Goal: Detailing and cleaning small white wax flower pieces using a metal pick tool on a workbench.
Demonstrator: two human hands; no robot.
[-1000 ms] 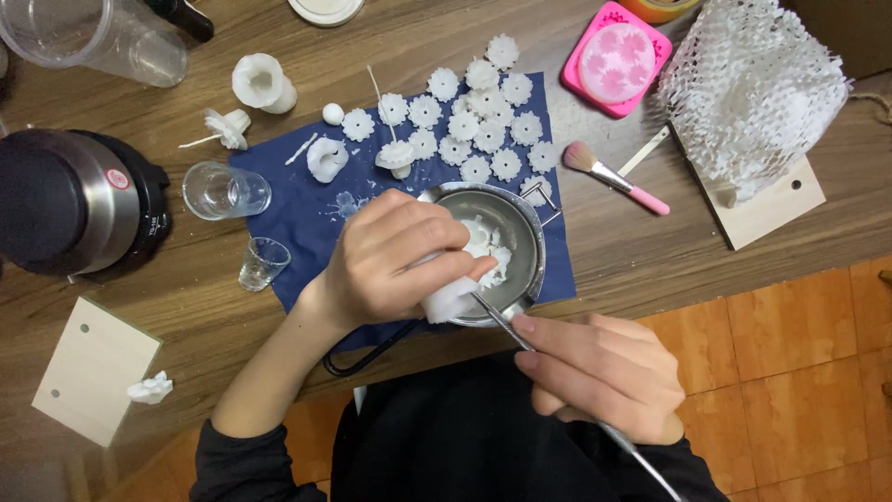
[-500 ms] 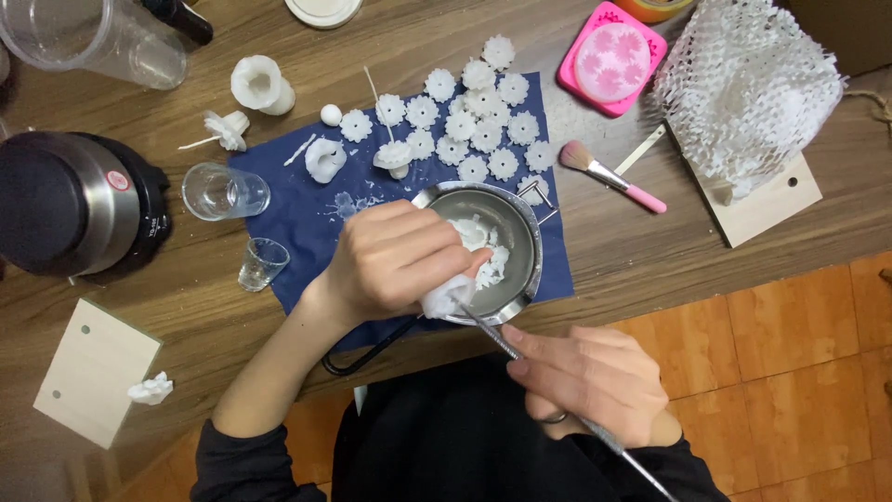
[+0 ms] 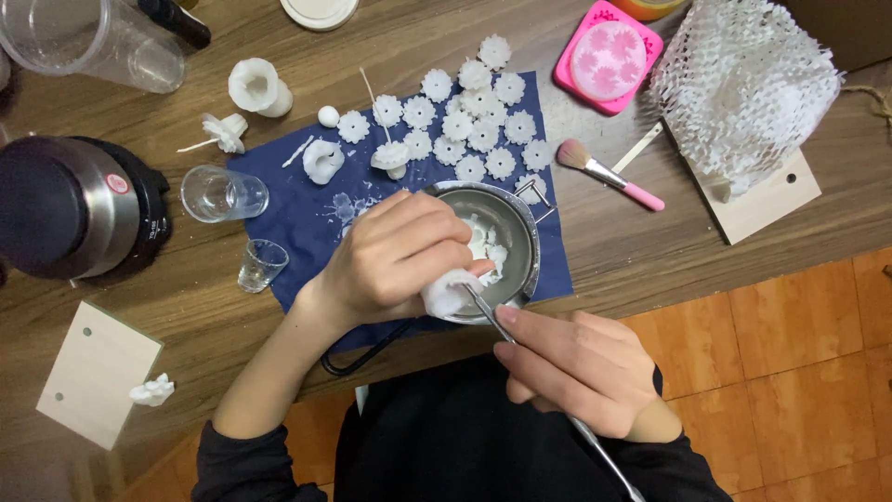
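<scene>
Two hands busy over a small metal pot [image 3: 520, 232] here: the right hand [image 3: 576, 372], closest to the camera, is closed around a thin metal tool [image 3: 483, 311] whose tip touches a white wax lump [image 3: 448, 293], which the left hand [image 3: 400, 260] pinches at the pot's near rim. Beyond that, a blue cloth [image 3: 307, 209] holds rows of white wax flowers [image 3: 474, 125], with a pink mold [image 3: 609, 56] and white mesh netting [image 3: 743, 84] further back on the right.
</scene>
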